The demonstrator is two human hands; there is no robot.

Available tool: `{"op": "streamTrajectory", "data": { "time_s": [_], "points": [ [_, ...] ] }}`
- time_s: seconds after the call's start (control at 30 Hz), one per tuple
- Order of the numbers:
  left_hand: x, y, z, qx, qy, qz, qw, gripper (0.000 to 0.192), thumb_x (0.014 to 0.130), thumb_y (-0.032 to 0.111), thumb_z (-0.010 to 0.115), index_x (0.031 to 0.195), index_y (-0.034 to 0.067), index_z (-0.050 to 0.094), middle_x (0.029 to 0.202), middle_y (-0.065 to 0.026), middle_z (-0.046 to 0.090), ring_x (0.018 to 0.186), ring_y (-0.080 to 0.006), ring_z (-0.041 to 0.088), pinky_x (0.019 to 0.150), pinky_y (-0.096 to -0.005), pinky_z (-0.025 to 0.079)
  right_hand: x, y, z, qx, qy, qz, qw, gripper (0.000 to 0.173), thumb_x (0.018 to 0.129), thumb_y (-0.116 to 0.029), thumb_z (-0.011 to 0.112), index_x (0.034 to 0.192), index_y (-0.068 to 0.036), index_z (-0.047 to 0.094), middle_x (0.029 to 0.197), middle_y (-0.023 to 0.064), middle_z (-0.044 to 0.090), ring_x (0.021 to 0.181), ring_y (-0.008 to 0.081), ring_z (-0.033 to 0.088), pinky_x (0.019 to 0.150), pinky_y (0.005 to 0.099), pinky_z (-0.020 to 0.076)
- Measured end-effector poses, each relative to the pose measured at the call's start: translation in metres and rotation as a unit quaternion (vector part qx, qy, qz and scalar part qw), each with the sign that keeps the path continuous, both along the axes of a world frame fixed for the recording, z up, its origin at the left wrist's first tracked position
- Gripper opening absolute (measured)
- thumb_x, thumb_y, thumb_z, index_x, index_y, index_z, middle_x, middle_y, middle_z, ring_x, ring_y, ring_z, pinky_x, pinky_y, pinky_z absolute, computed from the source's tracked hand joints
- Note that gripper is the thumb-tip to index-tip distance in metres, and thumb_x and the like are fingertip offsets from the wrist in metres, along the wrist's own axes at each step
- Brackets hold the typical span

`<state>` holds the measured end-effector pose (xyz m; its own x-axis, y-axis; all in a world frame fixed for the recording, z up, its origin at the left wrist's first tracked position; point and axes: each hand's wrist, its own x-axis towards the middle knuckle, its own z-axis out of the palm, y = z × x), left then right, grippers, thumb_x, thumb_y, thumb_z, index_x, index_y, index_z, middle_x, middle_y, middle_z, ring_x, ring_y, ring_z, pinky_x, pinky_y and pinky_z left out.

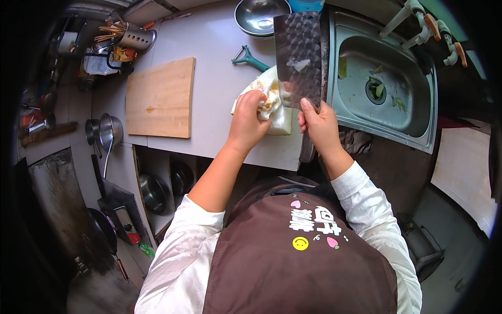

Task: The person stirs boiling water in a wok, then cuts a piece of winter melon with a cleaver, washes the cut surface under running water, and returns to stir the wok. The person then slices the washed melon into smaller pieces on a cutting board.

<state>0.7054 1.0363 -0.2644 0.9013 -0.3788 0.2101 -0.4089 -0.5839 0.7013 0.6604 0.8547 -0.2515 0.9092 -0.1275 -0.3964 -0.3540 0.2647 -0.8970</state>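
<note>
My right hand (321, 123) grips a cleaver (299, 43) with a hammered-texture blade. The blade stands up at the counter's right side, with a scrap of white pulp stuck to it. My left hand (251, 119) has its fingers curled into soft, seedy pulp (270, 100), beside the blade's left edge. Beneath that hand lies a large pale piece of peeled melon or gourd (282, 125), partly hidden by the hand and the cleaver. Just beyond it is a green Y-shaped peeler (253, 61).
A wooden cutting board (159, 100) lies on the counter's left. Metal bowls (262, 17) stand at the back. Green peel scraps (377, 89) sit in the steel sink (415, 114) at right. A perforated utensil holder (137, 38) lies at the far left, near a hanging ladle (110, 131).
</note>
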Motion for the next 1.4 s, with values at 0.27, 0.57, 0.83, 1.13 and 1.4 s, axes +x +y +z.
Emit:
{"op": "streamTrajectory", "data": {
  "time_s": [0.27, 0.57, 0.83, 1.13, 1.4],
  "points": [
    [-0.002, 0.002, -0.001, 0.0, -0.008, -0.031, 0.999, 0.046, 0.06, -0.006, 0.067, 0.102, 0.004, 0.051, 0.107, -0.0153, 0.057, 0.104, -0.0354, 0.052, 0.091, -0.0407, 0.043, 0.03, 0.011, 0.004, -0.114, 0.018, 0.073, 0.991, 0.023, 0.094, -0.024, 0.055, 0.089, -0.002, 0.057, 0.059, 0.0004, 0.054, 0.046, 0.008, 0.047, 0.045, 0.0235, 0.0393],
    [-0.016, 0.002, -0.013, -0.021, -0.07, -0.046, 0.996, 0.048, 0.057, -0.007, 0.066, 0.101, 0.004, 0.052, 0.105, -0.0155, 0.057, 0.101, -0.0362, 0.053, 0.091, -0.042, 0.044, 0.027, 0.015, -0.029, -0.11, 0.016, 0.075, 0.991, 0.026, 0.094, -0.025, 0.055, 0.08, -0.003, 0.054, 0.059, 0.0008, 0.054, 0.046, 0.0089, 0.048, 0.044, 0.025, 0.04],
    [-0.006, 0.001, -0.002, -0.062, 0.005, 0.037, 0.997, 0.035, 0.066, -0.005, 0.064, 0.098, 0.003, 0.054, 0.097, -0.0132, 0.058, 0.092, -0.0307, 0.058, 0.081, -0.0363, 0.047, 0.034, 0.017, -0.033, -0.084, 0.031, 0.055, 0.994, 0.025, 0.094, -0.025, 0.056, 0.082, -0.003, 0.054, 0.059, 0.001, 0.053, 0.046, 0.0089, 0.047, 0.043, 0.0255, 0.041],
    [0.026, 0.03, -0.004, -0.063, 0.028, 0.018, 0.997, 0.012, 0.079, -0.005, 0.055, 0.091, 0.0, 0.056, 0.09, -0.0135, 0.057, 0.081, -0.03, 0.056, 0.072, -0.035, 0.047, 0.014, -0.005, -0.029, -0.071, 0.063, 0.025, 0.995, 0.021, 0.095, -0.024, 0.054, 0.086, -0.004, 0.055, 0.059, 0.0009, 0.052, 0.047, 0.0086, 0.046, 0.044, 0.0252, 0.0405],
    [0.003, 0.006, 0.004, 0.061, -0.088, -0.166, 0.98, 0.043, 0.075, 0.023, 0.071, 0.11, 0.005, 0.054, 0.11, -0.0133, 0.055, 0.107, -0.0319, 0.051, 0.095, -0.0427, 0.038, -0.014, -0.025, -0.012, -0.011, 0.082, -0.031, 0.996, 0.019, 0.095, -0.024, 0.055, 0.089, -0.006, 0.055, 0.062, 0.0001, 0.052, 0.048, 0.0084, 0.046, 0.045, 0.0242, 0.0402]
  ]
}}
